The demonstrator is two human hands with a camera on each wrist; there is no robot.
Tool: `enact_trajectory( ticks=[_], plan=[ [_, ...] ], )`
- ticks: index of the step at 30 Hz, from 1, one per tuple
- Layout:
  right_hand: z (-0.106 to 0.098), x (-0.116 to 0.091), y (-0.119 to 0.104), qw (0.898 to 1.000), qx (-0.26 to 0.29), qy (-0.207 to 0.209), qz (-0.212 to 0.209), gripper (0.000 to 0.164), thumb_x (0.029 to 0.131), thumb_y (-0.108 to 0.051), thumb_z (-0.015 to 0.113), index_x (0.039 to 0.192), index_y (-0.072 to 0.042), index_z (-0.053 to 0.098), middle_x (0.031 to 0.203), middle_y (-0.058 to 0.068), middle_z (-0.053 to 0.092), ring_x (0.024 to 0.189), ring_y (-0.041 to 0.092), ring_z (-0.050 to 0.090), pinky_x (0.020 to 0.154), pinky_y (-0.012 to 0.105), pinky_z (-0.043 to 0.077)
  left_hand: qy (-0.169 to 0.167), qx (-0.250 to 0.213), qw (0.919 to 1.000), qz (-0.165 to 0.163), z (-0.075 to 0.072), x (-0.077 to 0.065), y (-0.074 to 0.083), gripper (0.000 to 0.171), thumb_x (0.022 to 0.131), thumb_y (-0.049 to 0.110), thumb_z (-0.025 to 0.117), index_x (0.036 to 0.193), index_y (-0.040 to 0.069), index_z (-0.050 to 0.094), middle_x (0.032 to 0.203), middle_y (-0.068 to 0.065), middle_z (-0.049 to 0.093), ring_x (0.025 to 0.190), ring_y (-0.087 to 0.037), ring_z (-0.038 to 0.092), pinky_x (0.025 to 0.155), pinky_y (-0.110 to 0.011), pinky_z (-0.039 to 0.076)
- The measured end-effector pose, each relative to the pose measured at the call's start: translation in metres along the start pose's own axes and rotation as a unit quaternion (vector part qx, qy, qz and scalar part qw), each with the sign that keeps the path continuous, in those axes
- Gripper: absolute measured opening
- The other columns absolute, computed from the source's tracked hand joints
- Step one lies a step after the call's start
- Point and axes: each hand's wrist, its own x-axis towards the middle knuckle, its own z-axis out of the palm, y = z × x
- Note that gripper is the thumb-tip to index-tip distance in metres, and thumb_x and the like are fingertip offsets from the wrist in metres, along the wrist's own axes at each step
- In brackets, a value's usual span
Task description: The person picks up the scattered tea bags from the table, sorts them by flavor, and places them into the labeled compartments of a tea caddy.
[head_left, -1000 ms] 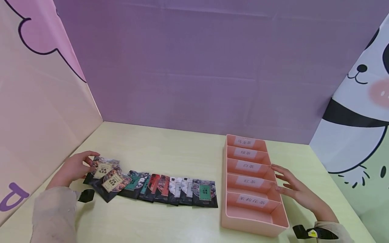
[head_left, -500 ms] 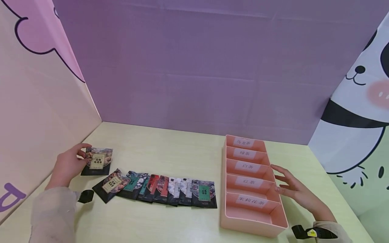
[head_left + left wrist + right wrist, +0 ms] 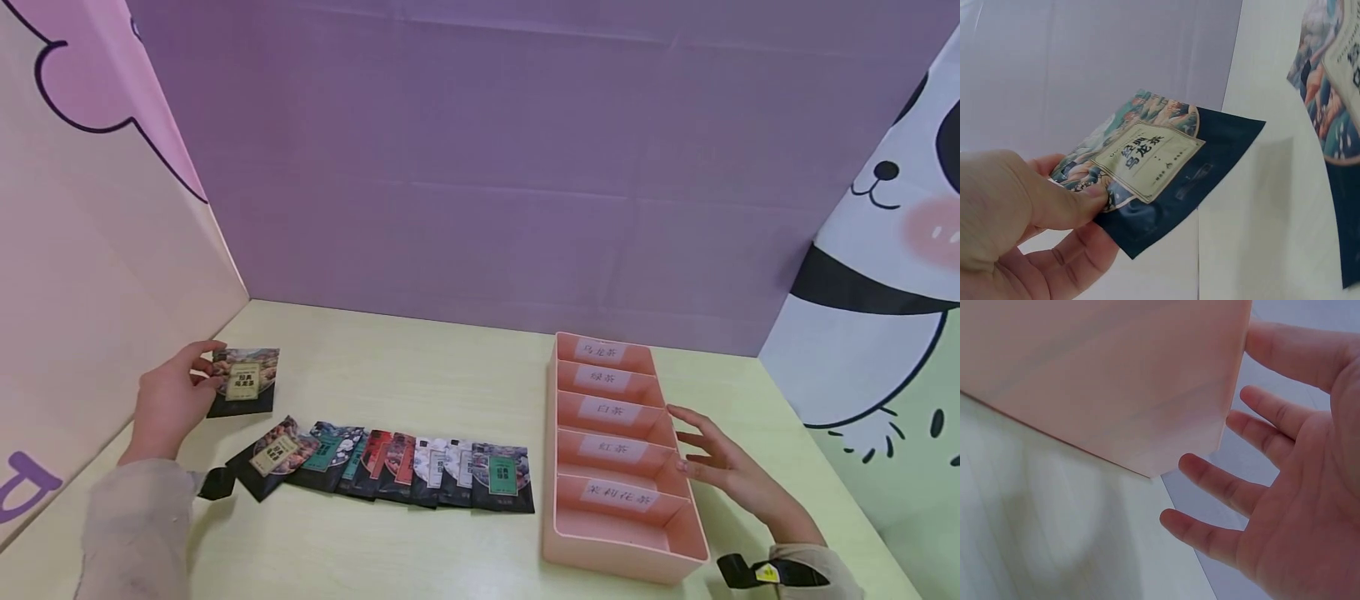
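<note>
My left hand (image 3: 168, 404) pinches one tea packet (image 3: 243, 382) by its left edge, thumb on the printed front. In the left wrist view this tea packet (image 3: 1150, 165) is held tilted above the table, its cream label facing up. Just in front lies a second cream-labelled packet (image 3: 273, 457), the left end of an overlapping row. At the right, my right hand (image 3: 742, 475) rests with spread fingers against the side rim of a pink divided box (image 3: 551, 500). The right wrist view has the thumb of that hand (image 3: 1310, 487) touching the edge of the box wall (image 3: 1116, 375).
The row continues rightward with green-labelled (image 3: 327, 457), red-labelled (image 3: 397, 467) and white-labelled (image 3: 431, 472) packets, ending in another green-labelled packet (image 3: 502, 478) beside the box. Paper labels mark the box's several compartments. A purple wall (image 3: 450, 167) stands behind the table.
My left hand has lifted the cream-labelled packet off the one it overlapped and carried it back and slightly left. The right hand stays at the box.
</note>
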Motion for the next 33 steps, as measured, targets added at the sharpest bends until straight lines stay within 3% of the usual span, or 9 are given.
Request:
enact_trajectory(
  ticks=[5,10,12,16,20,23,33],
  plan=[
    [-0.001,0.001,-0.001,1.0,0.006,0.003,0.0,0.065,0.099,-0.005,0.055,0.156,-0.008,0.023,0.145,-0.014,0.036,0.121,-0.007,0.045,0.087,0.028,0.052,0.016,-0.008,0.9997,0.015,0.003,0.003,0.01,0.041,0.088,-0.009,0.061,0.129,-0.005,0.054,0.095,-0.029,0.062,0.087,-0.049,0.062,0.055,-0.033,0.044],
    [-0.002,0.001,-0.001,1.0,-0.001,0.01,0.005,0.066,0.099,-0.006,0.056,0.156,-0.011,0.025,0.148,-0.003,0.036,0.131,0.023,0.044,0.086,0.03,0.053,0.019,-0.03,0.9991,0.023,0.006,0.003,0.019,0.042,0.089,-0.01,0.06,0.13,-0.005,0.054,0.094,-0.028,0.062,0.087,-0.049,0.062,0.054,-0.033,0.045],
    [-0.001,0.002,-0.001,1.0,-0.004,0.013,0.008,0.066,0.099,-0.007,0.057,0.156,-0.011,0.025,0.15,0.004,0.035,0.131,0.026,0.043,0.087,0.03,0.053,0.02,-0.038,0.9987,0.027,0.008,0.003,0.022,0.042,0.088,-0.011,0.061,0.13,-0.005,0.055,0.094,-0.028,0.062,0.087,-0.049,0.062,0.054,-0.033,0.046],
    [-0.001,0.003,-0.001,1.0,-0.006,0.016,0.017,0.066,0.099,-0.008,0.057,0.156,-0.01,0.025,0.154,0.016,0.03,0.131,0.022,0.043,0.088,0.029,0.052,0.025,-0.046,0.9976,0.044,0.013,0.002,0.026,0.043,0.088,-0.012,0.062,0.13,-0.005,0.056,0.093,-0.027,0.062,0.086,-0.049,0.063,0.055,-0.034,0.046],
    [-0.002,0.004,0.0,1.0,-0.002,0.008,0.004,0.065,0.099,-0.007,0.056,0.156,-0.007,0.024,0.155,0.006,0.029,0.13,0.015,0.044,0.089,0.029,0.051,0.037,-0.049,0.9955,0.071,0.017,0.001,0.032,0.042,0.087,-0.013,0.063,0.127,-0.004,0.058,0.089,-0.025,0.063,0.083,-0.048,0.065,0.051,-0.03,0.045],
    [-0.002,0.003,0.001,1.0,0.005,0.006,-0.002,0.064,0.1,-0.006,0.055,0.156,-0.007,0.024,0.151,-0.009,0.032,0.123,-0.003,0.045,0.089,0.028,0.051,0.034,-0.056,0.9949,0.077,0.019,0.001,0.038,0.043,0.087,-0.012,0.064,0.128,-0.002,0.058,0.09,-0.024,0.064,0.082,-0.047,0.065,0.049,-0.026,0.043],
    [0.0,0.0,0.003,1.0,0.006,0.015,0.011,0.065,0.099,-0.008,0.058,0.155,-0.008,0.026,0.152,0.011,0.034,0.12,-0.005,0.046,0.089,0.029,0.051,0.014,-0.072,0.9927,0.096,0.027,-0.003,0.055,0.044,0.087,-0.011,0.066,0.13,-0.001,0.057,0.09,-0.021,0.063,0.086,-0.046,0.066,0.053,-0.028,0.046]
  ],
)
